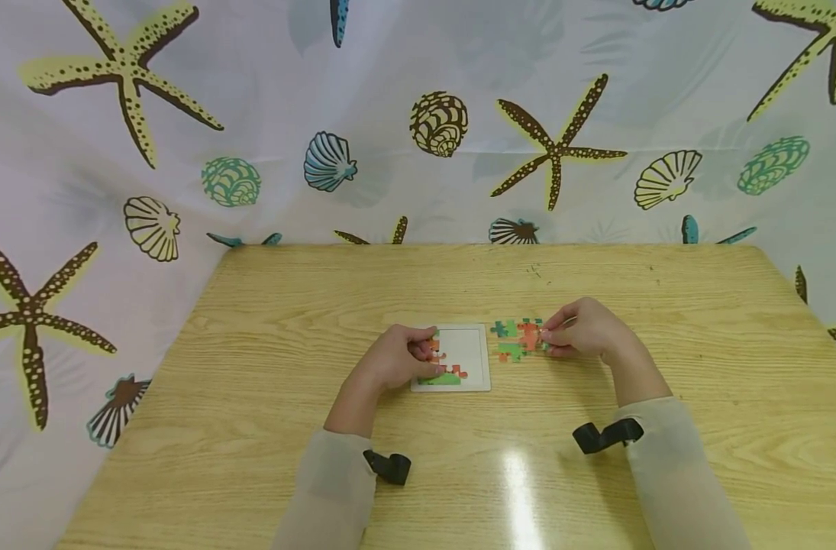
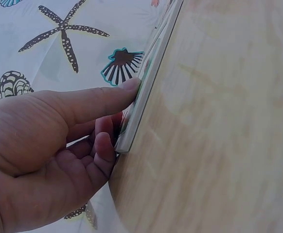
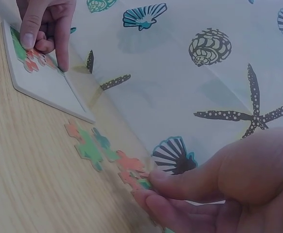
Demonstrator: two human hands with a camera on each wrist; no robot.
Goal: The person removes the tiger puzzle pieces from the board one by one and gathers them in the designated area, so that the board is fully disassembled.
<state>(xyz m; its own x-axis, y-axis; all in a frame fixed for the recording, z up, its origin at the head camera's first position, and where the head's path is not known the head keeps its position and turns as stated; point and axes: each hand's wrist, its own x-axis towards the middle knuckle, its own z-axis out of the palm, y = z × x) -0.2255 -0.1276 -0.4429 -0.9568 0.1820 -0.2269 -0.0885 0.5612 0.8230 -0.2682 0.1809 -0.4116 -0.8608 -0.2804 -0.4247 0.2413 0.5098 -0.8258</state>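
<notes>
A white puzzle tray (image 1: 464,347) lies on the table, with joined orange and green jigsaw pieces (image 1: 447,379) along its left and near sides. My left hand (image 1: 397,357) holds the tray's left part, its thumb on the fitted pieces and its index finger reaching toward the far edge; other fingers curl by the tray's side. To the tray's right, my right hand (image 1: 591,330) pinches a small puzzle piece (image 3: 144,183) between thumb and fingers, low over the table. Loose green and orange puzzle pieces (image 1: 510,351) lie between that hand and the tray. The fingers partly cover the pinched piece.
The wood-grain table (image 1: 266,367) extends around both hands. A white curtain (image 1: 390,198) printed with shells and starfish hangs behind and beside it. Black straps (image 1: 392,467) hang at both sleeve cuffs.
</notes>
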